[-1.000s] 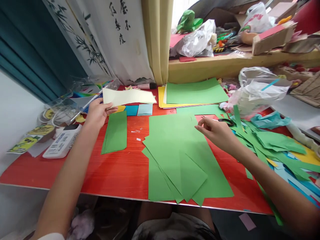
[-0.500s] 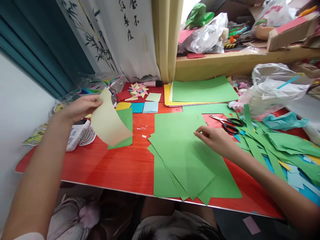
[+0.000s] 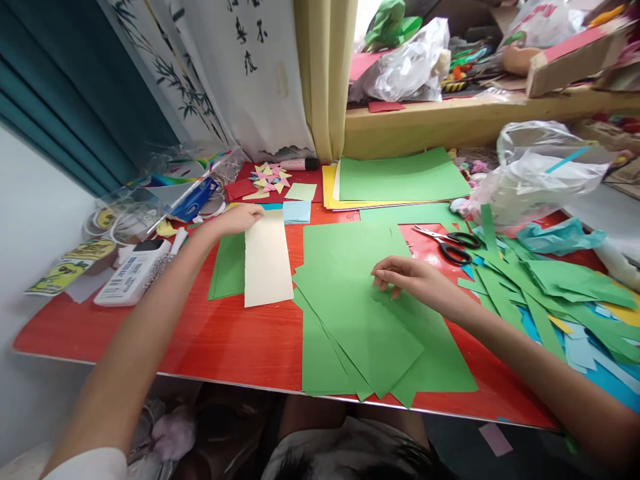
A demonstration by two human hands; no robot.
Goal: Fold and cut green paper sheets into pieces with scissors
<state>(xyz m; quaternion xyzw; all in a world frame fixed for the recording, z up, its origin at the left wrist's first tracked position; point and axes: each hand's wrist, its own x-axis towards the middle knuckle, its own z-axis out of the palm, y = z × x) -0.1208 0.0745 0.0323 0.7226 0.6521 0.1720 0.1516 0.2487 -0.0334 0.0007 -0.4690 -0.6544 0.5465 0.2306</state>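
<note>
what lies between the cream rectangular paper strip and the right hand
In the head view, a narrow stretch of red tabletop, then large green paper sheets lie between them.

Place: home-like room | teal curtain point(image 3: 75, 73), bamboo-print hanging point(image 3: 245, 107) | red table point(image 3: 215, 347) with green paper point(image 3: 360, 320), scissors point(image 3: 440, 238), paper scraps point(image 3: 570, 280) | sill point(image 3: 440, 121) piled with plastic bags point(image 3: 413, 67)

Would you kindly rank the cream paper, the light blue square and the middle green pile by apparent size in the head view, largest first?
1. Green pile
2. Cream paper
3. Light blue square
</note>
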